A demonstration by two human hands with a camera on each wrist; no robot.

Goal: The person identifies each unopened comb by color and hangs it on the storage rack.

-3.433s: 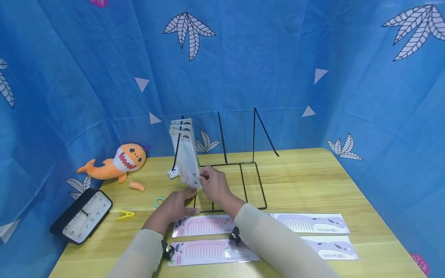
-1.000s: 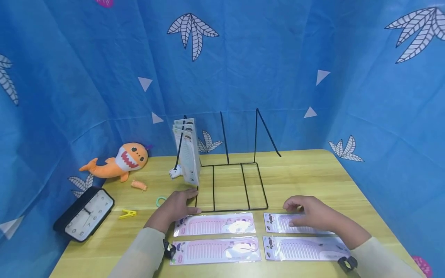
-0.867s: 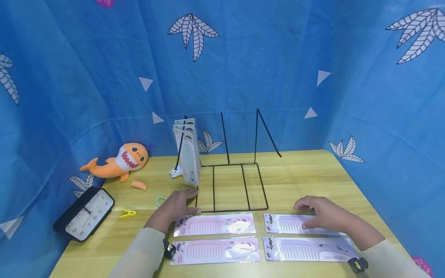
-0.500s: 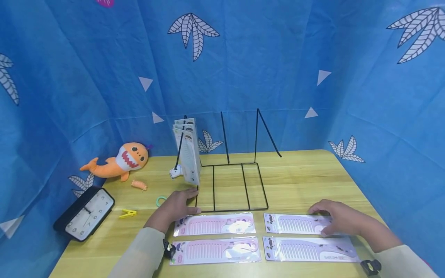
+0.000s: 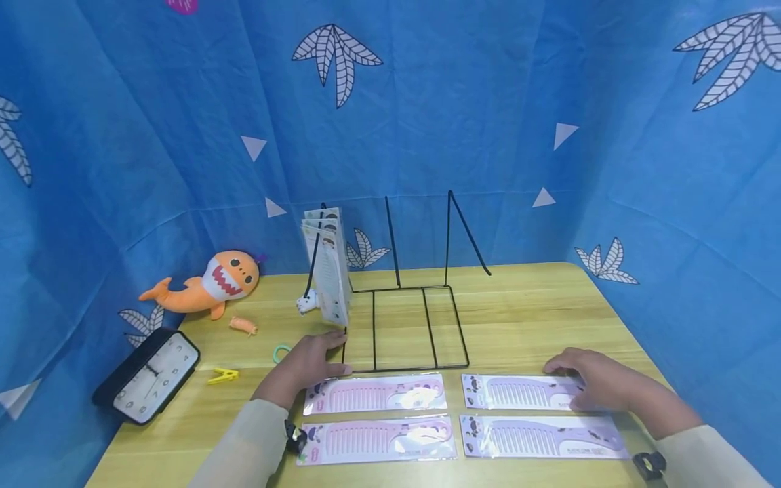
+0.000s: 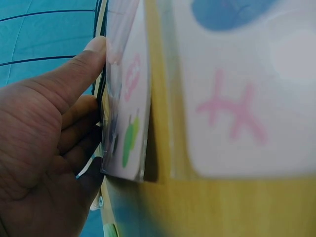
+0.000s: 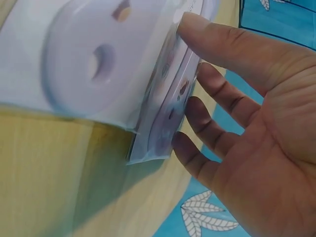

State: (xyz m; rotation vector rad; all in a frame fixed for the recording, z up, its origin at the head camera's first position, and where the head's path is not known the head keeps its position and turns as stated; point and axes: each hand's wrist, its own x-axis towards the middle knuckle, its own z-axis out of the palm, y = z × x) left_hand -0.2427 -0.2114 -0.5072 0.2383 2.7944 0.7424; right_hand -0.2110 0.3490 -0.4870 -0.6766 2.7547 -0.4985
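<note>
My left hand rests at the near left corner of the black wire rack, thumb along the front wire and fingers by the side wire. Several packaged combs hang upright on the rack's left arm. My right hand is over the handle end of the upper purple comb pack, which lies flat. In the right wrist view, its thumb reaches over the pack and the bent fingers are at the far edge. A second purple comb pack lies just nearer.
Two pink comb packs lie in front of the rack. On the left are an orange shark plush, a clock, a yellow clip, a green ring and a small orange toy. A blue curtain surrounds the table.
My right hand has left the hanging combs and moved right and nearer, then along the upper purple pack to its handle end. My left hand has stayed at the rack corner.
</note>
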